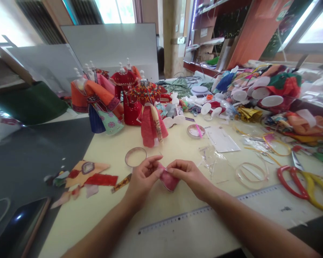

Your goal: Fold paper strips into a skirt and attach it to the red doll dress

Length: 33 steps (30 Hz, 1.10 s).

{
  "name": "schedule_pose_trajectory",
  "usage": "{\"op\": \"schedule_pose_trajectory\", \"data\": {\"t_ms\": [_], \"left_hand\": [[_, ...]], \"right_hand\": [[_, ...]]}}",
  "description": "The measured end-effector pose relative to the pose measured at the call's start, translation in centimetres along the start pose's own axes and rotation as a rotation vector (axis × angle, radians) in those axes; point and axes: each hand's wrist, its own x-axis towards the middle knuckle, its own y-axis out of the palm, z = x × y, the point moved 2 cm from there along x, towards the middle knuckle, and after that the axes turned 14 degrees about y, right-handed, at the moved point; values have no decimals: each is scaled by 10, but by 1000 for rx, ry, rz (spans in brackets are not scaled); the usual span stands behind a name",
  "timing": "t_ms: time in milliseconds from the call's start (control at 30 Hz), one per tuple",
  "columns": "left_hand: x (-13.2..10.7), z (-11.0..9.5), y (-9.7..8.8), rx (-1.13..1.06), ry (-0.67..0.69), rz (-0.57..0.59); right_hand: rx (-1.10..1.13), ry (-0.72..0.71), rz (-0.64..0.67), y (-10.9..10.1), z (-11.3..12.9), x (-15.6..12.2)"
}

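Observation:
Between my two hands hangs a small pink piece of cloth (pixel 169 181) with a beaded-looking trim along its lower edge. My left hand (pixel 145 175) pinches its upper left corner between thumb and fingers. On the other side my right hand (pixel 190 175) pinches the upper right edge. Any needle or thread at the fingertips is too small to make out. Just beyond my left hand lies a roll of tape or ring (pixel 135 157), and a patterned strip (pixel 121 183) lies to its left. A clear ruler (pixel 177 217) stretches across the table below the cloth.
Doll-sized costumes on stands (pixel 148 104) rise at the back. Fabric scraps (pixel 88 173) and a phone (pixel 21 225) lie left. At right are red and yellow scissors (pixel 304 179), a white card (pixel 223 139), a small dish (pixel 196 131) and heaped cloth (pixel 285 86).

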Motion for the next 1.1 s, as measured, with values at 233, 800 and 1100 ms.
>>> {"op": "schedule_pose_trajectory", "data": {"t_ms": [233,800,1100], "left_hand": [[-2,-5,5,85,49,23],[-3,-5,4,64,59,26],[-1,-3,2,15,39,-19]], "right_hand": [[-35,-79,71,3,-2,0],[-140,-136,12,1,-3,-1],[-97,-102,24,2,-3,-1]]}}
